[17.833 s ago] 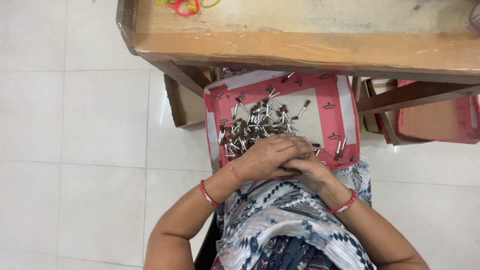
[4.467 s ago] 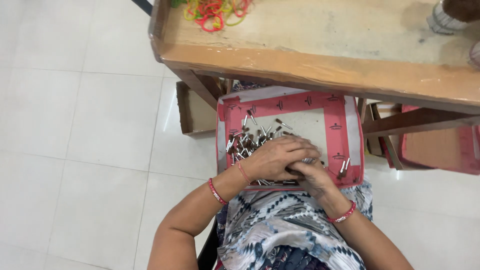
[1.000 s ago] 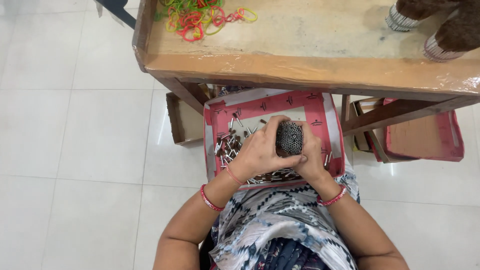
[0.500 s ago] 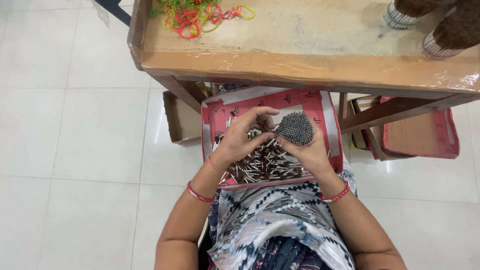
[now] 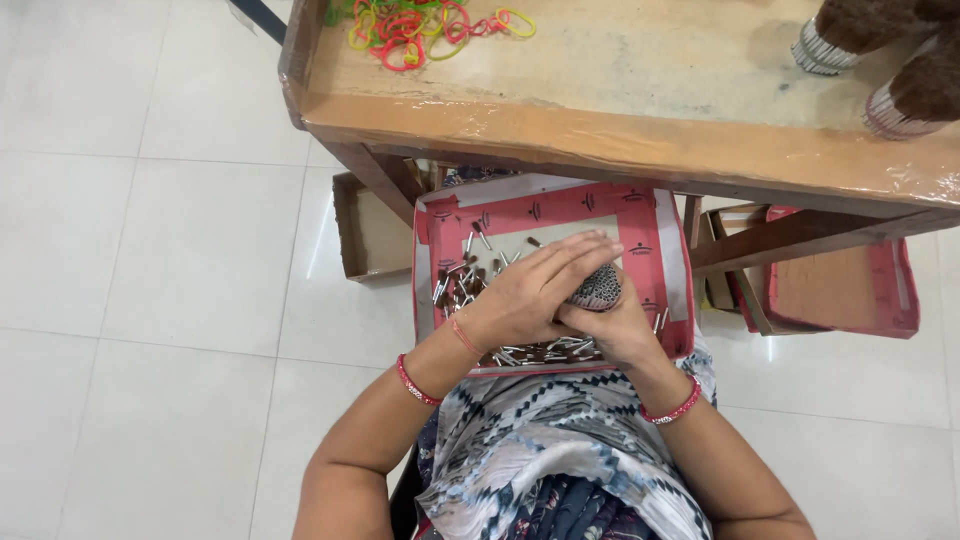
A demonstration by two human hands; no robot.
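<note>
Cupping the round bundle of small metal-tipped pieces (image 5: 598, 288) over the red lap tray (image 5: 672, 262), we are clamping our right hand (image 5: 615, 325) underneath while our flattened left hand (image 5: 530, 293) is pressing its ends level.

Coloured rubber bands (image 5: 425, 25) lie on the wooden table (image 5: 620, 140) above the hands; cardboard box (image 5: 365, 230) sits left.

Wooden table (image 5: 620, 140), coloured rubber bands (image 5: 425, 25), bundled sticks (image 5: 880, 60) on it

table edge (image 5: 620, 140) overhead (close), left floor (image 5: 150, 300) open
</note>
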